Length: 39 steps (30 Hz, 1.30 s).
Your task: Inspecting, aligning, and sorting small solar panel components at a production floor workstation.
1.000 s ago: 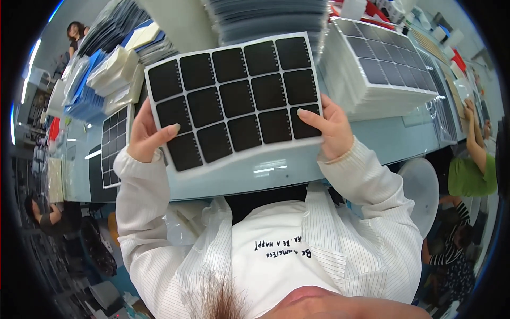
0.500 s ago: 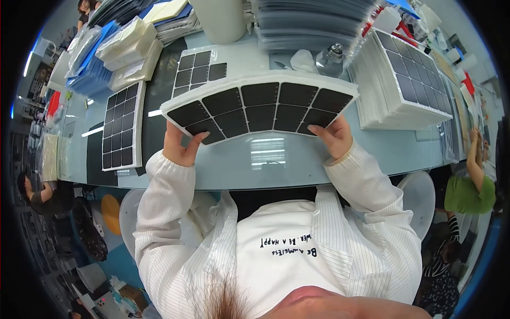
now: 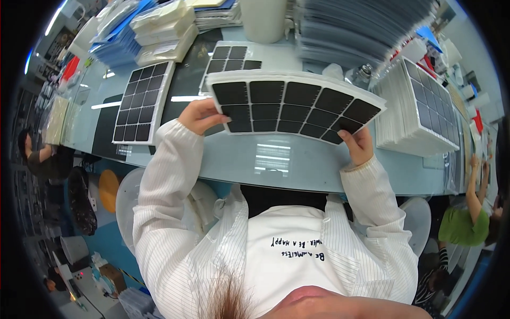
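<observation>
Between my hands a stack of white sheets bearing black squares is held up, tilted and bowed, over the glass-topped table. At its left end my left hand pinches the stack, thumb on the front face. My right hand grips the lower right corner, its thumb also in front; the other fingers are mostly hidden behind. A tall pile of similar sheets stands to the right of my right hand. To the left of my left hand lies a smaller stack of sheets. Another black-squared sheet is partly hidden behind the held stack.
The glass tabletop runs toward me. A white cylindrical container, a big stack of grey sheets and a glass bottle stand at the back. Packaged bundles sit back left. A person in green works at the right.
In the picture, the held stack has shifted rightward, and its right end now sits lower than its left. Both hands stay on it. The whole view has turned slightly.
</observation>
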Tool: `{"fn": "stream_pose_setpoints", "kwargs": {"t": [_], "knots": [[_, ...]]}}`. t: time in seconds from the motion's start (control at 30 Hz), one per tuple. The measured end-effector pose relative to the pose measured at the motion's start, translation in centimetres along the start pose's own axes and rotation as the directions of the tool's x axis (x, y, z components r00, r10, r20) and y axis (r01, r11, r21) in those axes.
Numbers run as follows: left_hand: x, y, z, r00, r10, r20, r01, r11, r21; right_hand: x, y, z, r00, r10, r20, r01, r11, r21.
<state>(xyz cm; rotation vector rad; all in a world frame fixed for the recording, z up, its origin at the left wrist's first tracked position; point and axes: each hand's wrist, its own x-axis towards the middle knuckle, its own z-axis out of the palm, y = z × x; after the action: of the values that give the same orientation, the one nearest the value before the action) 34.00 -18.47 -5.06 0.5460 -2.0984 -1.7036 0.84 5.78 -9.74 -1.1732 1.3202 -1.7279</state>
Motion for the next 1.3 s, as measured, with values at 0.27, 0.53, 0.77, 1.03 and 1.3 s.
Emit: {"fn": "stream_pose_setpoints", "kwargs": {"t": [0.27,0.53,0.77,1.03,1.3], "knots": [[-2.4,0.5,0.3,0.974,0.072,-0.213,-0.072,0.997,0.008,3.3,-2.0,2.2,0.998,0.013,0.069,-0.013,1.000,0.000],[-11.8,-3.0,-6.1,0.802,-0.163,-0.575,0.024,0.970,-0.241,19.6,-6.6,15.4,0.750,0.324,0.577,-0.160,0.935,-0.317],[-16.0,-4.1,-6.2,0.449,-0.333,-0.829,-0.069,0.912,-0.404,30.3,1.0,30.1,0.455,0.577,0.678,-0.258,0.814,-0.520],[-16.3,-6.9,-8.0,0.311,-0.329,-0.892,-0.207,0.892,-0.401,34.2,6.8,39.4,0.586,0.254,0.770,0.447,0.691,-0.568],[-14.9,-7.9,-8.1,0.253,-0.355,-0.900,-0.202,0.890,-0.408,35.5,9.9,41.9,0.569,0.179,0.803,0.509,0.690,-0.514]]}}
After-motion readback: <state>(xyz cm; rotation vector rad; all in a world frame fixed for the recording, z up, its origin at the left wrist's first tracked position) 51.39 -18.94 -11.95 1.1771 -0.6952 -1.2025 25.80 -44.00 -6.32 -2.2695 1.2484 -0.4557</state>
